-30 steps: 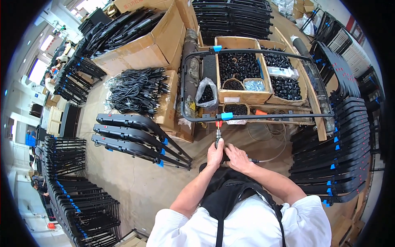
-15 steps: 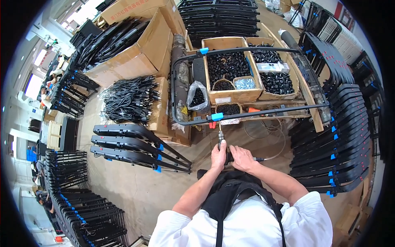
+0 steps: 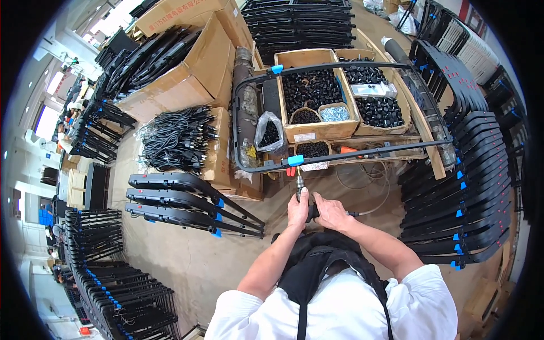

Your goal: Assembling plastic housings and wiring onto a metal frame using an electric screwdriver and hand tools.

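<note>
A power driver [image 3: 300, 181] with a metal chuck and a long bit points away from me, and a hose trails off to its right. My left hand [image 3: 297, 209] is closed around its front body, thumb lying along the top. My right hand [image 3: 333, 214] wraps the rear of the driver; its handle is mostly hidden. The bit tip meets a blue clip [image 3: 296, 160] on the near bar of a black tubular frame [image 3: 362, 153]. This rounded frame lies over the workbench, with another blue clip on its far bar.
Inside the frame's outline stand a wooden box of black knobs [image 3: 294, 135], a plastic bag of small parts [image 3: 270, 141] and a tub of black screws [image 3: 313, 149]. Black cords [image 3: 175, 136] lie at left above three stacked frames [image 3: 164, 195]. More frames [image 3: 459, 198] line the right.
Both hands and the driver have shifted slightly forward and left, nearer the frame's near bar. The whole view has moved a little; the grip looks the same.
</note>
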### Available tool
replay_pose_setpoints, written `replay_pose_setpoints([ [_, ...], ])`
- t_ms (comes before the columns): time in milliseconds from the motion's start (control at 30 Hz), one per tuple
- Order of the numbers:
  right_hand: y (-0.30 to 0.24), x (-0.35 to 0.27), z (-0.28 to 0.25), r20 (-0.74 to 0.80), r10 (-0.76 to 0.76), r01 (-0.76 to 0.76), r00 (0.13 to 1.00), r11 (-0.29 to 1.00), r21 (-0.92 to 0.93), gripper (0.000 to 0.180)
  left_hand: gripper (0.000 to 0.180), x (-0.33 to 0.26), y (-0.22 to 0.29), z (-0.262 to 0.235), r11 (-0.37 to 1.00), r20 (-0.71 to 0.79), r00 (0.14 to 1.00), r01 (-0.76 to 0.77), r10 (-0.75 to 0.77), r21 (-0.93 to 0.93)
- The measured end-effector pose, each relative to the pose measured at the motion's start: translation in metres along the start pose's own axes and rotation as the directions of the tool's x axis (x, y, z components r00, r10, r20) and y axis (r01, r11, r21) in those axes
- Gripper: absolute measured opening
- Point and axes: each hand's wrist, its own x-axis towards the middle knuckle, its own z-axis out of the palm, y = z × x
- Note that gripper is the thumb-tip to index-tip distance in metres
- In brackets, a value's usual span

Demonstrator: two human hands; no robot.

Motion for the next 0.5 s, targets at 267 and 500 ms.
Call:
replay_pose_setpoints([
  [267, -0.001, 0.005, -0.007, 0.040, 0.001, -0.001, 0.999, 1.000, -0.012, 0.080, 0.051, 0.012, -0.004, 0.002, 1.000, -0.017, 1.000, -0.009, 0.009, 0.025],
  [500, -0.009, 0.002, -0.004, -0.026, -0.058, 0.057, 0.998, 0.997, -0.054, 0.055, 0.053, 0.011, -0.005, 0.002, 0.999, 0.019, 1.000, 0.014, -0.013, -0.037],
])
